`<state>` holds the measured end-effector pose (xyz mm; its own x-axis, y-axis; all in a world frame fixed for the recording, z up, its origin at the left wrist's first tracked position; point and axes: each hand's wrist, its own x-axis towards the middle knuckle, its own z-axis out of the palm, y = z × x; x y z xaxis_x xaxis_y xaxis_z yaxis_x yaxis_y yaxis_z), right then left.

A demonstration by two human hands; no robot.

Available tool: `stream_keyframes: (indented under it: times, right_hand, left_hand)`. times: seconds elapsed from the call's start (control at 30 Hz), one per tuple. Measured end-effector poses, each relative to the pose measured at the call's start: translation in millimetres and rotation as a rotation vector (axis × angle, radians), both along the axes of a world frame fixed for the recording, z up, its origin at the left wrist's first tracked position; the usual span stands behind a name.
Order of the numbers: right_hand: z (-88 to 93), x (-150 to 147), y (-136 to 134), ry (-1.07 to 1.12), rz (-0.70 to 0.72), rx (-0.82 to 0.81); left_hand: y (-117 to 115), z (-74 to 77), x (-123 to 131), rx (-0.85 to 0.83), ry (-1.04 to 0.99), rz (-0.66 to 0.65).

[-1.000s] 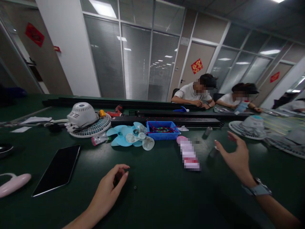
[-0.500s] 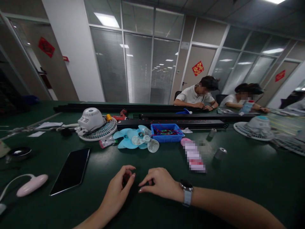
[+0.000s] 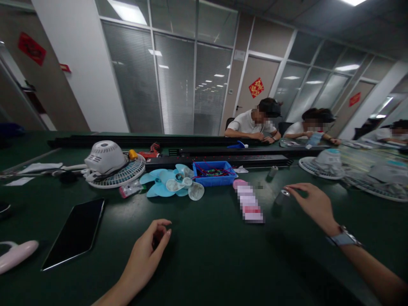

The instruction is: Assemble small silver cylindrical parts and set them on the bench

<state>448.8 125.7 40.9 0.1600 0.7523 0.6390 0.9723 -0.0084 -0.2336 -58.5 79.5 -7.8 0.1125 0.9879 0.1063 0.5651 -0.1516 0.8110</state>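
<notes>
My left hand (image 3: 148,248) rests on the green table (image 3: 210,263) in front of me. Its thumb and fingers are curled into a pinch round something small and dark that I cannot make out. My right hand (image 3: 314,204), a watch on its wrist, reaches out to the right. Its fingers are stretched over a small grey metal cylinder (image 3: 281,198) standing on the table, with the fingertips at its top. A pink blurred object (image 3: 248,204) lies just left of the cylinder.
A black phone (image 3: 75,231) and a pink device (image 3: 17,255) lie at the left. Farther back are a white fan motor on a grille (image 3: 108,163), blue fan blades (image 3: 174,185), a blue parts bin (image 3: 213,174) and a second cylinder (image 3: 272,172). People sit across the table.
My right hand went from the right side to the table beside my left hand, then swung back right to the grey cylinder. My left hand has stayed put, still pinched.
</notes>
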Motion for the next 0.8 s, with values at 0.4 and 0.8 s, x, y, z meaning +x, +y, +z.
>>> stream_keyframes:
  times: [0.4,0.8]
  right_hand:
    - [-24.2,23,13,0.142,-0.125,-0.197]
    - [-39.5,21,16,0.359,0.02,-0.277]
  left_hand:
    - [0,-0.8,0,0.028,0.016,0.024]
    - [0,1.0,1,0.034,0.011,0.019]
